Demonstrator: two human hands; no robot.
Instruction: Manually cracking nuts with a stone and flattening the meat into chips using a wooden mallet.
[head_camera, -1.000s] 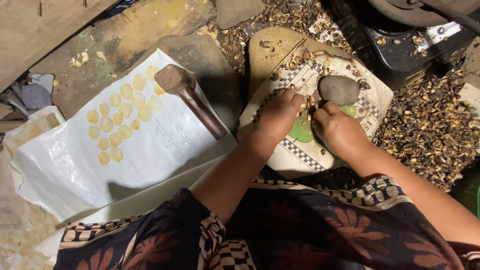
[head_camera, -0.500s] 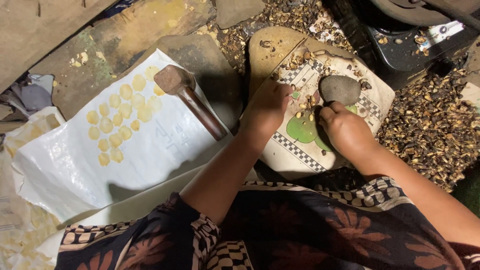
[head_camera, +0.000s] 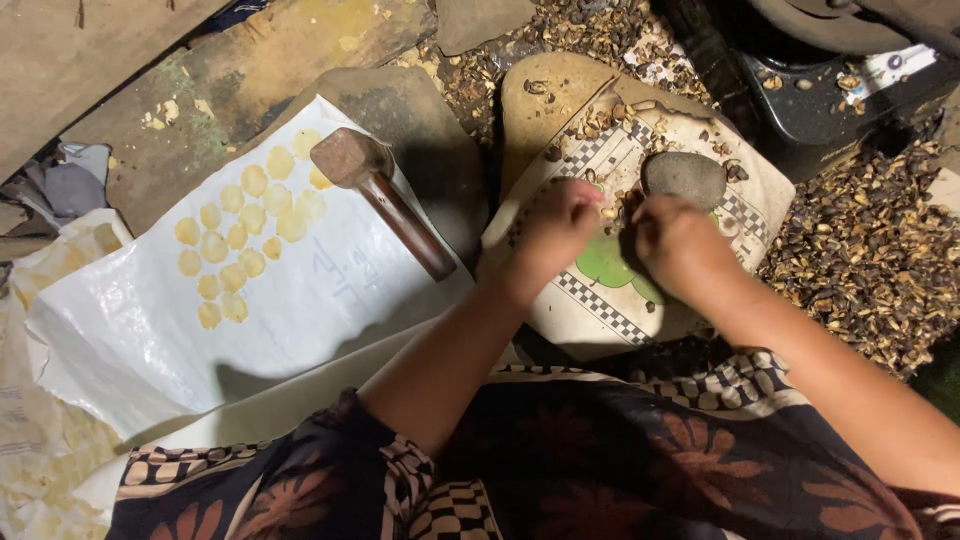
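My left hand and right hand, fingers curled and blurred, grip unclear, meet over the board, below the stone, right of centre.

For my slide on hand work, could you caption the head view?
Both hands, left hand and right hand, sort small kernels on a patterned mat beside a grey stone.
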